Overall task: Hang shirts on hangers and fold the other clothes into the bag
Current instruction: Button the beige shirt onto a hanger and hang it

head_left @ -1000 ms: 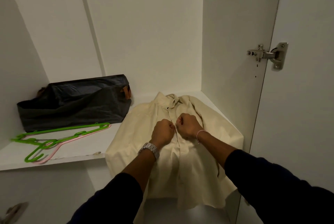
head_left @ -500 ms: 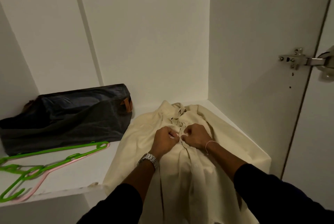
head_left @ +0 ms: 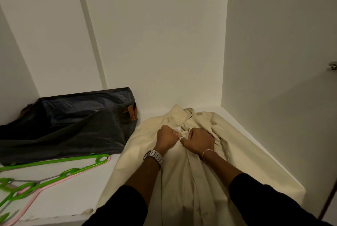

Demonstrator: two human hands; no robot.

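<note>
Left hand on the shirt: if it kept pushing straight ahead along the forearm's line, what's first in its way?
Probably the cream shirt's bunched collar just beyond the left hand, then the wardrobe's back wall. Depth is hard to judge here.

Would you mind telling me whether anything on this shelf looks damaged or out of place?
The shelf's front edge looks chipped and ragged near the cream shirt, whose lower part hangs over that edge. The hangers lie in a loose tangle.

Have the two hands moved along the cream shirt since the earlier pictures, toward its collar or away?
Yes. The left hand and right hand moved up the cream shirt toward its collar, now pinching the front just below it.
</note>
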